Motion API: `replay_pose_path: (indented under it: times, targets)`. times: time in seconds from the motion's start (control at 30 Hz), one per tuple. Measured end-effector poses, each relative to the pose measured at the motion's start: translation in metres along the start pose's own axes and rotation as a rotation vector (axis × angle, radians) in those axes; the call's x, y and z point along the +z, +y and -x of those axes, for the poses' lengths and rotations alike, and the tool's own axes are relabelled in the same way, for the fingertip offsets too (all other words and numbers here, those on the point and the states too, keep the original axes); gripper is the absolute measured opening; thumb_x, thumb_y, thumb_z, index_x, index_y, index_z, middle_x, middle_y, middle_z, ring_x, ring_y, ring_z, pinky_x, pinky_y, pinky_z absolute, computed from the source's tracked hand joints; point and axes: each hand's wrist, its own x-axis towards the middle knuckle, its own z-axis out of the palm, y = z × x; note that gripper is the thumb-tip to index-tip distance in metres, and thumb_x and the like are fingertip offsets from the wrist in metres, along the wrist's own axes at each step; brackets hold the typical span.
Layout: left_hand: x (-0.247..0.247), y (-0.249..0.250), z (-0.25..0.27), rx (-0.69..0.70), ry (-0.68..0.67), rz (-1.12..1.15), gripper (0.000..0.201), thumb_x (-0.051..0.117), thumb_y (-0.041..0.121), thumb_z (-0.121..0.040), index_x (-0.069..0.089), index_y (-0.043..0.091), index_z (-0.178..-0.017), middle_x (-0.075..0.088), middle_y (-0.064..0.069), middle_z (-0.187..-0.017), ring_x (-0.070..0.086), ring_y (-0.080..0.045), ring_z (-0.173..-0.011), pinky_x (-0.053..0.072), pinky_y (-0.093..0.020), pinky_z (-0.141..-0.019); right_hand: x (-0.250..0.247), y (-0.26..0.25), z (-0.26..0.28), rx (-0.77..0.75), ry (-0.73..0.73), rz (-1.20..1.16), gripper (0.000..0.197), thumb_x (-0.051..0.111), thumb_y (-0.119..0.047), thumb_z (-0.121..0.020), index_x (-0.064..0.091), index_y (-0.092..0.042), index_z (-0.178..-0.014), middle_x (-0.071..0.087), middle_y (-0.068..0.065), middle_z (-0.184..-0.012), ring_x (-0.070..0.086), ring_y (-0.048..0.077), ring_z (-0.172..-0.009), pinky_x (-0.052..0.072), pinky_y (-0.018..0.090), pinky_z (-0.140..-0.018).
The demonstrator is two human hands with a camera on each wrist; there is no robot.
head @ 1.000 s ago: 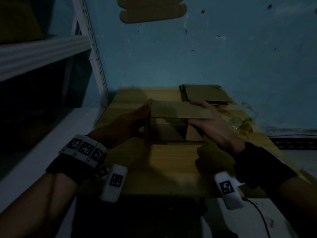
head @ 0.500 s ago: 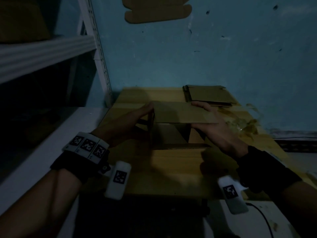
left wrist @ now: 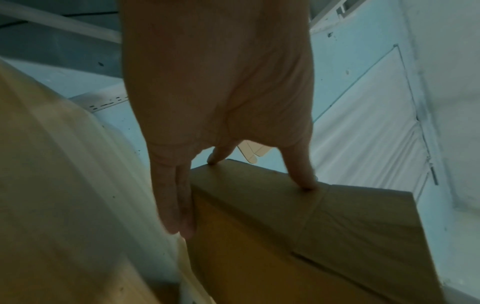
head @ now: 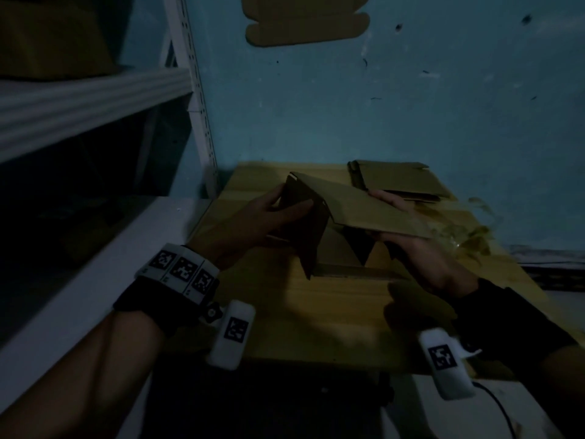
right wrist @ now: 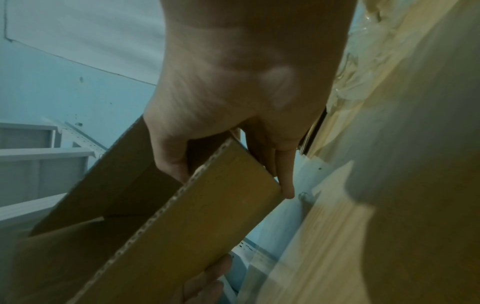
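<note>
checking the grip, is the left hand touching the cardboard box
Touching. In the left wrist view the left hand lays two fingers along one face of the cardboard box and two fingertips rest on the adjoining panel.

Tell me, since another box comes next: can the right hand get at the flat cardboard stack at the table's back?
Probably yes, once freed: the right hand grips the half-folded box, but the flat cardboard stack lies just beyond it with nothing between them.
</note>
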Motion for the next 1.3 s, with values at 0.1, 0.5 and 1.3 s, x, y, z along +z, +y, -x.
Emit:
replay_pose_path:
  times: [0.1,0.5,1.3]
  targets:
    - [0.003,0.003,0.004,0.026,-0.022,-0.005,0.027,0.064,0.043,-0.080,0.048,0.056,-0.096,0.067,0.015,-0.103,0.071,0.002,-0.081,0.057,-0.020,-0.067,0.000,-0.001,0.000,-0.024,-0.012,-0.002,0.072,0.078,-0.042,-0.071,0.051,-0.047,-0.137,0.046,-0.011,-0.144,0.049,0.019,-0.131,0.042,0.050,-0.113]
    - [0.020,0.003,0.005,-0.137,-0.013,0.176,0.028,0.053,0.054,-0.087,0.042,0.056,-0.113,0.059,0.010,-0.114,0.060,-0.013,-0.104,0.055,-0.031,-0.080,0.009,-0.009,0.003,-0.152,0.008,0.260,0.087,0.083,-0.027,-0.072,0.041,-0.027,-0.148,0.040,-0.005,-0.147,0.043,-0.014,-0.115,0.034,-0.005,-0.083]
    - [0.005,-0.014,-0.005,-0.146,0.092,0.184,0.038,0.057,0.035,-0.096,0.052,0.027,-0.132,0.065,0.000,-0.103,0.070,-0.010,-0.077,0.053,-0.019,-0.053,-0.001,-0.018,0.012,-0.080,-0.241,0.115,0.109,0.061,0.010,-0.072,0.032,-0.080,-0.126,0.040,0.000,-0.144,0.057,0.004,-0.106,0.051,0.020,-0.083]
